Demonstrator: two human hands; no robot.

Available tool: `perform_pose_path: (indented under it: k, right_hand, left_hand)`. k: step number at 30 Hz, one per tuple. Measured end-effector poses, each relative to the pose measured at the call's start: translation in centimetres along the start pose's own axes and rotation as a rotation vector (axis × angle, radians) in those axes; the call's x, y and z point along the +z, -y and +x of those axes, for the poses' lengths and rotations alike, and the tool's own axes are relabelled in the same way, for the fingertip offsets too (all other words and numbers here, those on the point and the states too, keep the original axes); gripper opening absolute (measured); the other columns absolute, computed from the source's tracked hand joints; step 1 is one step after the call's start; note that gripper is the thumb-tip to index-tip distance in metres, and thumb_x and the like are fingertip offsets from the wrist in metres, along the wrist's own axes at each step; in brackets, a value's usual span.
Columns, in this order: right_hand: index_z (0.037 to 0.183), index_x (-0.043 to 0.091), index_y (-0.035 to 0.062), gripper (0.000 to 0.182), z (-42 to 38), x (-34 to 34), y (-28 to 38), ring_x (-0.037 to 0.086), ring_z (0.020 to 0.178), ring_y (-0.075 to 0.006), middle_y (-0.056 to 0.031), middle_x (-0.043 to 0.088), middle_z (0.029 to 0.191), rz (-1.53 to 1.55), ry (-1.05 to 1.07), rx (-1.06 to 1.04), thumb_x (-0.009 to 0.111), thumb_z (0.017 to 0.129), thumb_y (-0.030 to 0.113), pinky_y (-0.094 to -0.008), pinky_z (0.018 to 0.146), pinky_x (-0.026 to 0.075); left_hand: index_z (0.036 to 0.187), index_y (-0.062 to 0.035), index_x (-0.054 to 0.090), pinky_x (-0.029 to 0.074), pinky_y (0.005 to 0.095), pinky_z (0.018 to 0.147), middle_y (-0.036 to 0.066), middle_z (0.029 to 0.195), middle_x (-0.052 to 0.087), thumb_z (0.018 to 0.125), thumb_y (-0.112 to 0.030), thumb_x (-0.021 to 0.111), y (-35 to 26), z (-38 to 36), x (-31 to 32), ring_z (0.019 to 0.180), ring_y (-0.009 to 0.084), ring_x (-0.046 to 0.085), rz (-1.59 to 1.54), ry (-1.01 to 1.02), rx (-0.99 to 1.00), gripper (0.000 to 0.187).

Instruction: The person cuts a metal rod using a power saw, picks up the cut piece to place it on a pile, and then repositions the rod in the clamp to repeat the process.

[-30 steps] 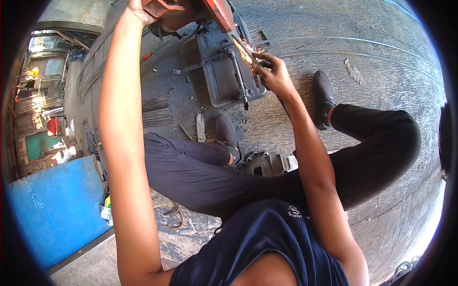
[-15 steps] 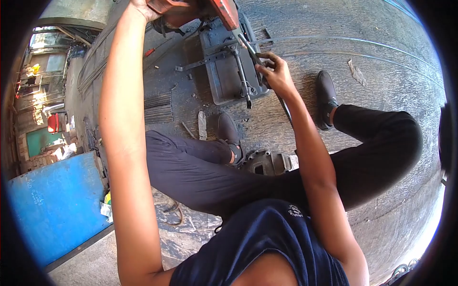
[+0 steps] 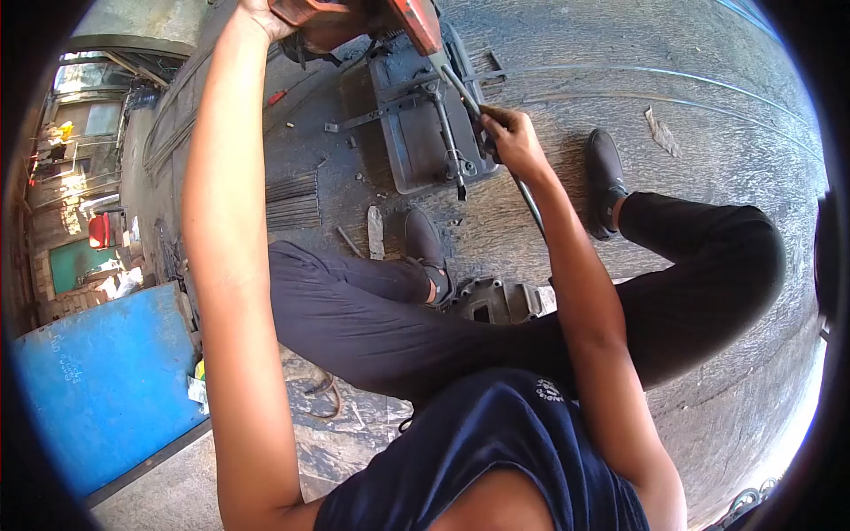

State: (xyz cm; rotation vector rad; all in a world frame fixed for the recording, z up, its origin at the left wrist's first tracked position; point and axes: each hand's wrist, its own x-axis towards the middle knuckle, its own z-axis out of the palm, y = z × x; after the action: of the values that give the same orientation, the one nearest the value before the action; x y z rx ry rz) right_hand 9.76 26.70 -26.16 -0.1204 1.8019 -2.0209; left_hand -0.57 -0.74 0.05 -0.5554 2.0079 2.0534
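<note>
At the top edge, my left hand (image 3: 264, 18) is closed on the handle of a red chop saw (image 3: 416, 25); part of this hand lies outside the view. Below the saw head is its dark metal base (image 3: 412, 164), with a clamp screw (image 3: 446, 133) across it. My right hand (image 3: 513, 140), on the right of the base, grips a long thin metal rod (image 3: 459, 87). The rod's upper end reaches under the saw's red guard, and its other end runs back beneath my right forearm. Whether the rod touches the blade cannot be made out.
Cut metal bars (image 3: 294, 200) lie in a bundle left of the base. A grey metal casing (image 3: 492, 302) is between my legs. Long rods (image 3: 637, 69) stretch across the floor at right. A blue panel (image 3: 106, 380) stands at lower left.
My right hand's fingers have drawn in more tightly around the rod, and the rod has shifted slightly. My left hand and the saw head have barely moved.
</note>
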Motion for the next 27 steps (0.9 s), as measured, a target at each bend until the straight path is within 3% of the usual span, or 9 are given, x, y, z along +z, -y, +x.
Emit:
perform_pose_path:
  k: [3, 6, 10, 13, 15, 20, 27]
  right_hand:
    - [0.107, 0.065, -0.0016, 0.022, -0.2, -1.1, 1.0, 0.048, 0.052, -0.0054, -0.0011, 0.062, 0.074, 0.124, 0.134, 0.113, 0.053, 0.097, 0.014, -0.0220, 0.043, 0.036]
    - [0.102, 0.065, 0.0008, 0.018, -0.9, -1.1, 3.1, 0.047, 0.052, -0.0047, 0.0003, 0.059, 0.074, 0.319, 0.122, 0.145, 0.053, 0.097, 0.014, -0.0213, 0.042, 0.033]
    - [0.109, 0.065, 0.0030, 0.019, -0.5, -0.5, 2.1, 0.048, 0.052, -0.0050, -0.0002, 0.058, 0.080, 0.331, 0.036, 0.102, 0.059, 0.094, 0.013, -0.0209, 0.041, 0.033]
    - [0.116, 0.065, 0.0051, 0.026, -0.7, -0.3, 1.6, 0.049, 0.052, -0.0052, -0.0012, 0.059, 0.085, 0.114, 0.003, 0.045, 0.064, 0.091, 0.012, -0.0212, 0.042, 0.035]
    - [0.121, 0.065, 0.0091, 0.032, -0.8, 0.2, 1.4, 0.049, 0.054, -0.0035, 0.0051, 0.053, 0.074, 0.004, -0.038, -0.018, 0.067, 0.090, 0.012, -0.0200, 0.044, 0.034]
    - [0.122, 0.065, 0.0078, 0.030, -1.2, -0.4, 2.3, 0.049, 0.054, -0.0036, 0.0019, 0.059, 0.075, 0.057, 0.021, 0.057, 0.062, 0.093, 0.010, -0.0196, 0.043, 0.035]
    - [0.121, 0.059, 0.0048, 0.027, -1.0, -0.4, 2.0, 0.051, 0.053, -0.0034, -0.0026, 0.067, 0.081, 0.074, 0.009, 0.007, 0.054, 0.096, 0.008, -0.0193, 0.043, 0.037]
  left_hand:
    - [0.102, -0.0078, 0.063, 0.053, 0.0451, 0.077, 0.011, 0.094, 0.064, 0.074, -0.038, 0.059, 0.1, -0.2, 0.3, 0.081, 0.0280, 0.061, -0.015, 0.027, 0.001, 0.041]
    - [0.101, -0.0080, 0.063, 0.053, 0.0459, 0.077, 0.012, 0.096, 0.064, 0.074, -0.038, 0.059, 0.2, -0.1, 0.3, 0.083, 0.0278, 0.060, -0.028, -0.039, -0.013, 0.040]
    - [0.101, -0.0092, 0.063, 0.053, 0.0452, 0.077, 0.011, 0.096, 0.063, 0.074, -0.036, 0.060, 0.1, -0.4, 0.6, 0.083, 0.0275, 0.060, -0.044, -0.041, 0.003, 0.038]
    - [0.099, -0.0101, 0.064, 0.053, 0.0446, 0.077, 0.011, 0.094, 0.064, 0.074, -0.035, 0.060, 0.2, -0.4, 0.6, 0.083, 0.0272, 0.060, -0.037, -0.028, 0.017, 0.036]
    - [0.098, -0.0106, 0.064, 0.053, 0.0445, 0.077, 0.010, 0.093, 0.064, 0.074, -0.035, 0.060, 0.1, -0.5, 0.5, 0.083, 0.0270, 0.061, -0.032, -0.034, 0.018, 0.034]
    - [0.097, -0.0113, 0.064, 0.053, 0.0438, 0.075, 0.010, 0.092, 0.065, 0.076, -0.032, 0.058, 0.0, -0.7, 0.9, 0.080, 0.0272, 0.061, -0.029, -0.023, 0.033, 0.030]
    - [0.100, -0.0111, 0.063, 0.054, 0.0437, 0.074, 0.010, 0.092, 0.065, 0.077, -0.032, 0.058, 0.2, -0.5, 0.6, 0.079, 0.0276, 0.061, -0.014, 0.000, 0.091, 0.032]
